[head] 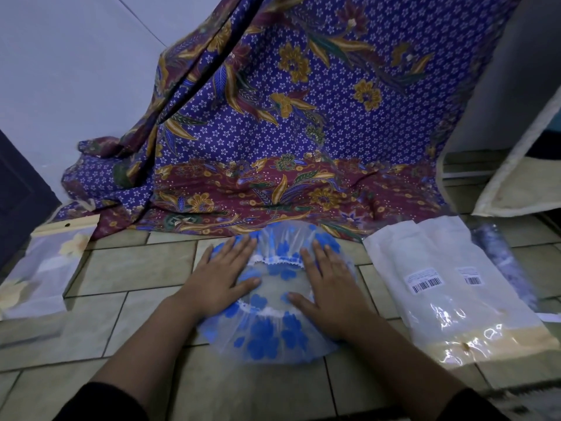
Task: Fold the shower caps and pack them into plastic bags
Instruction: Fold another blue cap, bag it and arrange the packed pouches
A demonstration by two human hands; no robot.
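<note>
A clear shower cap (270,332) with blue flower prints and a white elastic rim lies spread on the tiled floor (130,268) in front of me. My left hand (221,278) lies flat on its left side, fingers straight and pointing away from me. My right hand (329,287) presses flat on its right side in the same way. A stack of clear plastic bags (449,296) with barcode labels lies to the right of the cap. Another plastic bag (45,265) holding a yellow-flowered item lies at the far left.
A purple and maroon batik cloth (288,132) hangs down and spreads over the floor just beyond the cap. A cream padded panel (516,177) leans at the right. A dark door (21,189) stands at the left.
</note>
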